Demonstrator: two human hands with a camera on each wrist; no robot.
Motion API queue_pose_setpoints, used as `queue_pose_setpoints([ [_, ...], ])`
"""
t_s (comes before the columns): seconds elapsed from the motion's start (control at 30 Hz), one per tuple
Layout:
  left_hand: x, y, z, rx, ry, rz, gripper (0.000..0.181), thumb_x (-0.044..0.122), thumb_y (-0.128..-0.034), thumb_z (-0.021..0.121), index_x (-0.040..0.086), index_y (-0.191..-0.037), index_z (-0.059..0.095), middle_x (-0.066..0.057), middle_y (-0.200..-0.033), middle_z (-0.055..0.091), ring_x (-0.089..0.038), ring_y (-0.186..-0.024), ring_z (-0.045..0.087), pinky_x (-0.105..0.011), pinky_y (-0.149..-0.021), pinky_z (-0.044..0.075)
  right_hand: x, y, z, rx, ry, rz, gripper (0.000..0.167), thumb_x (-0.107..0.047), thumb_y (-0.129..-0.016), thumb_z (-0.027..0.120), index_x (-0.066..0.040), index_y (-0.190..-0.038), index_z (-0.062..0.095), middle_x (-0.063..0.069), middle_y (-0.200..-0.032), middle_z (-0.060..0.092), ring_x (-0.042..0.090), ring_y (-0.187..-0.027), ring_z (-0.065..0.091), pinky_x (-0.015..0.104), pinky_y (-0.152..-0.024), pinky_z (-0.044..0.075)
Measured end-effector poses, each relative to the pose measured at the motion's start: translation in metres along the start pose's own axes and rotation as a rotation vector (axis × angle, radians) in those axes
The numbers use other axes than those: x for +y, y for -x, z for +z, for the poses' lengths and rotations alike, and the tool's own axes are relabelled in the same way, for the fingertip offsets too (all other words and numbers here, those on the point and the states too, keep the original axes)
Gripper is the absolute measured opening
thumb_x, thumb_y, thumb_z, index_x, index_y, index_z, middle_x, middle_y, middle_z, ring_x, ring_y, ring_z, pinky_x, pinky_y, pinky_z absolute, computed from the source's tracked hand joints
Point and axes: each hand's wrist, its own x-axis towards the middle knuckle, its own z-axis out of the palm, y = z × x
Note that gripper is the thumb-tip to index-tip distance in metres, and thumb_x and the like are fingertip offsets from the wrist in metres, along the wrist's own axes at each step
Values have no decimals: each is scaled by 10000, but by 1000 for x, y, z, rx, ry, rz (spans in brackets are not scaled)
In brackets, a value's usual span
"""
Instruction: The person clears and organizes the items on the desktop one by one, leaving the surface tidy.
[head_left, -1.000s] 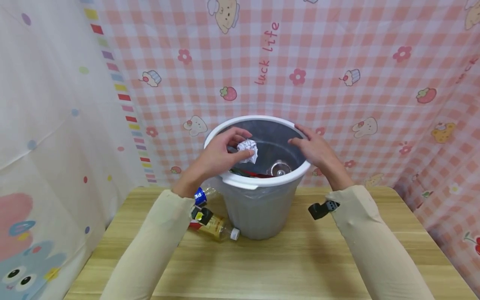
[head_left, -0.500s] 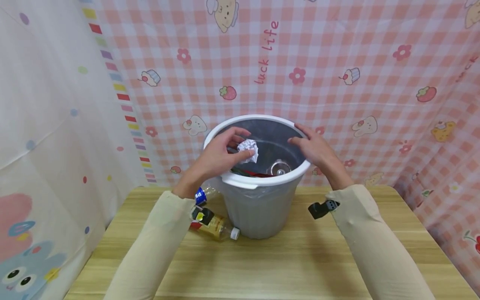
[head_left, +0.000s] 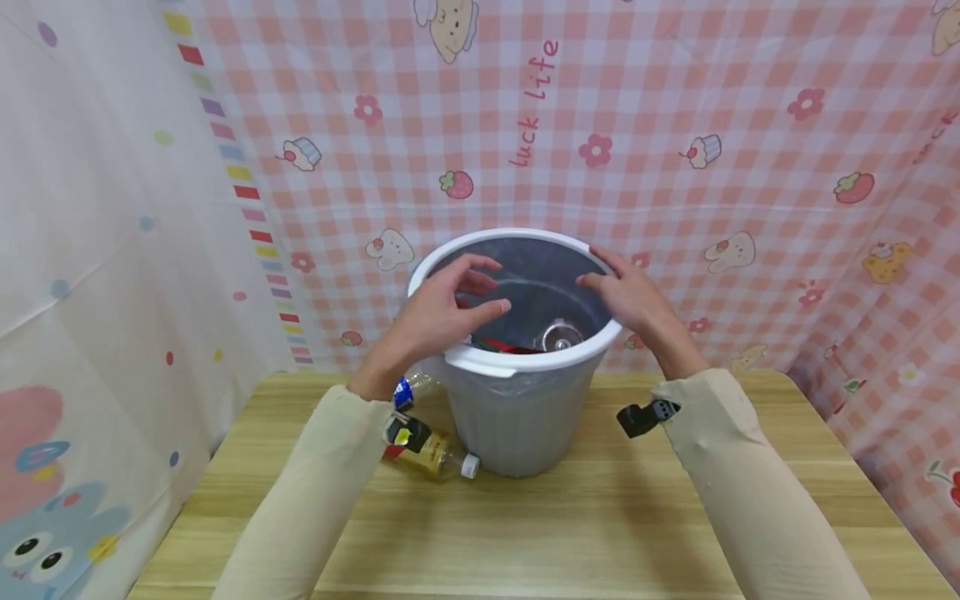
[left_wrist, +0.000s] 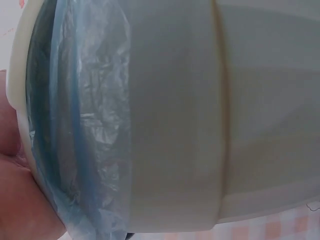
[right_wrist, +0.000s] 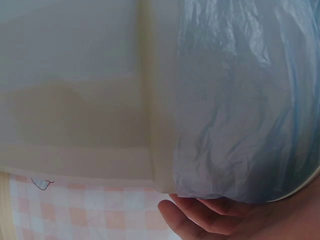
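Note:
A grey trash can (head_left: 517, 425) with a white rim stands on the table. Over its mouth hovers my left hand (head_left: 442, 310), fingers loosely bent and apart, with nothing between thumb and fingers. My right hand (head_left: 637, 300) holds the right side of the rim, thumb on the inner side and fingers outside. In the right wrist view, those fingers (right_wrist: 215, 217) lie against the outer wall below a folded-over plastic liner (right_wrist: 225, 100). Inside the can are a clear round plastic piece (head_left: 561, 336) and something red (head_left: 506, 346). The crumpled paper is not clearly visible.
Left of the can, a bottle with a yellow label (head_left: 435, 457) and white cap lies on the wooden table (head_left: 525, 533). Behind it is a clear bottle with a blue label (head_left: 405, 392), partly hidden by my left arm. A pink checked curtain (head_left: 637, 100) hangs behind the can.
My left hand has let go of the crumpled white paper, which has left the space between its fingers. My right hand stays on the rim.

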Motion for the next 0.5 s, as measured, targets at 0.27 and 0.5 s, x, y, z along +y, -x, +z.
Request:
queue_pose_setpoints([
  [0.27, -3, 6, -2, 107, 91, 64, 315, 213, -924, 700, 144, -1218, 608, -73, -1139, 671, -195, -1077, 614, -386, -915, 485, 0, 0, 1, -7, -3, -2, 660, -371, -992, 506, -288, -1584, 225, 149, -1585, 322, 350, -1343, 421, 538, -1088, 354],
  [0.5, -8, 18, -10, 206, 141, 70, 277, 202, -947, 662, 142, -1211, 607, -28, -1175, 653, -154, -1108, 581, -418, -981, 464, 0, 0, 0, -4, -6, 2, 670, -378, -991, 503, -276, -1587, 214, 160, -1589, 309, 368, -1371, 390, 558, -1119, 308],
])
